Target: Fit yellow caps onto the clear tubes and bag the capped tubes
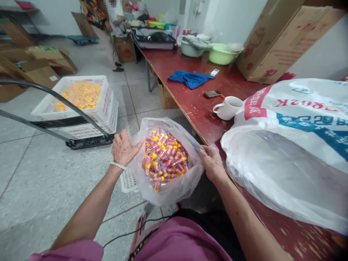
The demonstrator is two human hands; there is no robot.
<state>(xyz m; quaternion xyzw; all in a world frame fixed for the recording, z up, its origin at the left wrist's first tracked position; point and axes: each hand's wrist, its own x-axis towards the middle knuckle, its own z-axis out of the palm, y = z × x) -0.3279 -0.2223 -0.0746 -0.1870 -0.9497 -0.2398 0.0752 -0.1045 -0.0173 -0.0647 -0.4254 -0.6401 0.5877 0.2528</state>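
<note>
A translucent plastic bag (163,194) hangs open in front of me, holding many small clear tubes (165,156) with yellow caps and pink contents. My left hand (123,148), with a beaded bracelet at the wrist, grips the bag's left rim between thumb and curled fingers. On the other side, my right hand (212,162) pinches the right rim beside the table edge. A large white printed sack (307,108) lies on the red table to the right, with translucent plastic at its near side.
A white mug (230,108), a phone (212,94) and a blue cloth (190,78) lie on the red table (187,108). Basins (223,54) stand farther back. Left are a crate (107,105) of yellow pieces and a black cart handle (62,99). A person stands at the far end.
</note>
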